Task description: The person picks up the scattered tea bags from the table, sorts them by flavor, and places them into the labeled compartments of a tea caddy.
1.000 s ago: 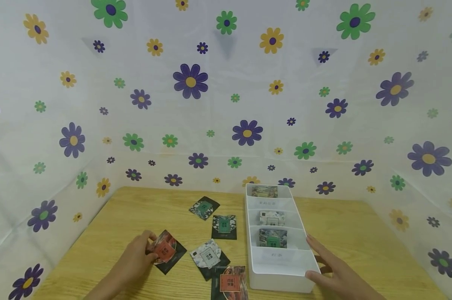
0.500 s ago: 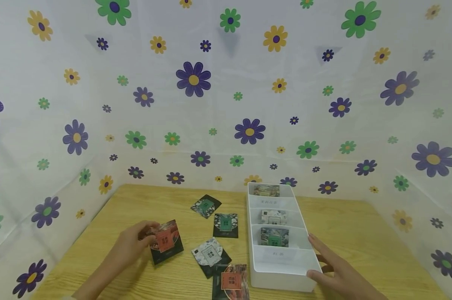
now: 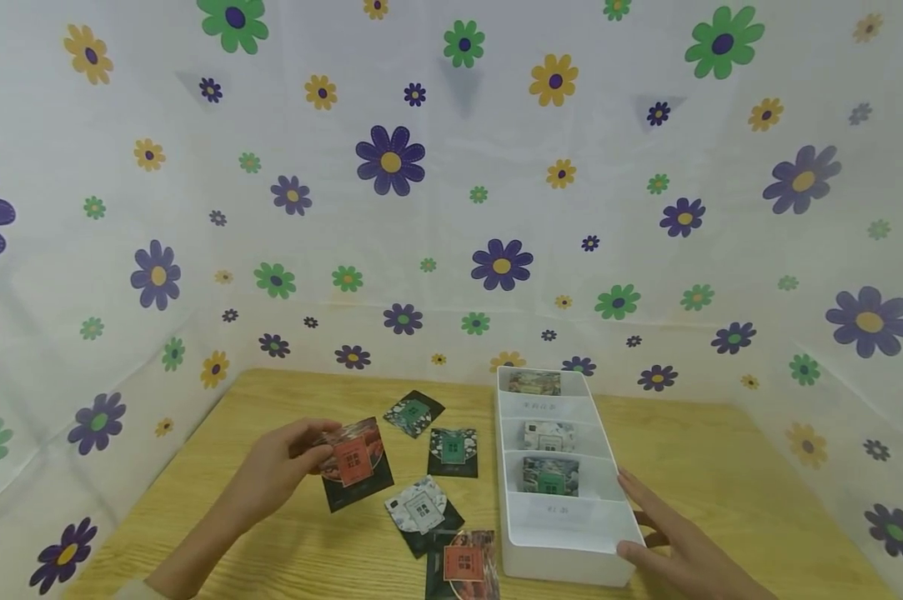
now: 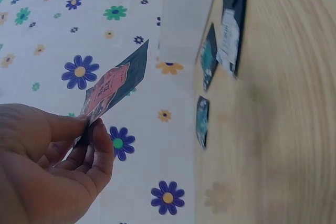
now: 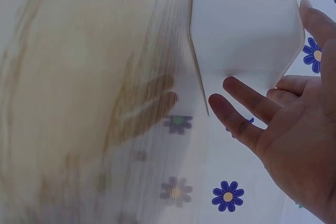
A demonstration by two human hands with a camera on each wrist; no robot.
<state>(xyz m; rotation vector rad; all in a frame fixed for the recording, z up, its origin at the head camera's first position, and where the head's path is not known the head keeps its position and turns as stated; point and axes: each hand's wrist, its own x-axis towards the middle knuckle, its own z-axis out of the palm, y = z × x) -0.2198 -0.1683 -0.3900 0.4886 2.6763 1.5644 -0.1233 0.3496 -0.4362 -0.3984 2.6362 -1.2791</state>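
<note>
My left hand [image 3: 282, 462] pinches a red-and-black square sachet [image 3: 357, 471] by one corner, thumb on its near face. In the left wrist view this sachet [image 4: 115, 85] is tilted, held above the wooden table. My right hand [image 3: 664, 533] rests against the right side of a long white divided box [image 3: 564, 565], thumb by its front corner. Seen from the right wrist, the fingers [image 5: 247, 100] are spread and fairly straight beside the box wall [image 5: 241, 30]. Inside the box stand a green sachet [image 3: 550, 477], a white one [image 3: 549, 436] and a brownish one [image 3: 535, 383], in separate compartments.
Left of the box lie two dark green sachets [image 3: 454, 452], a white-and-black sachet [image 3: 423, 508] and another red-and-black sachet [image 3: 464, 564] that overlaps it. A flower-print sheet [image 3: 436, 225] surrounds the wooden table [image 3: 271, 400] at the back and sides.
My left hand has lifted the red-and-black sachet from the table and moved it up and to the right, turning it more upright. The right hand has stayed by the box.
</note>
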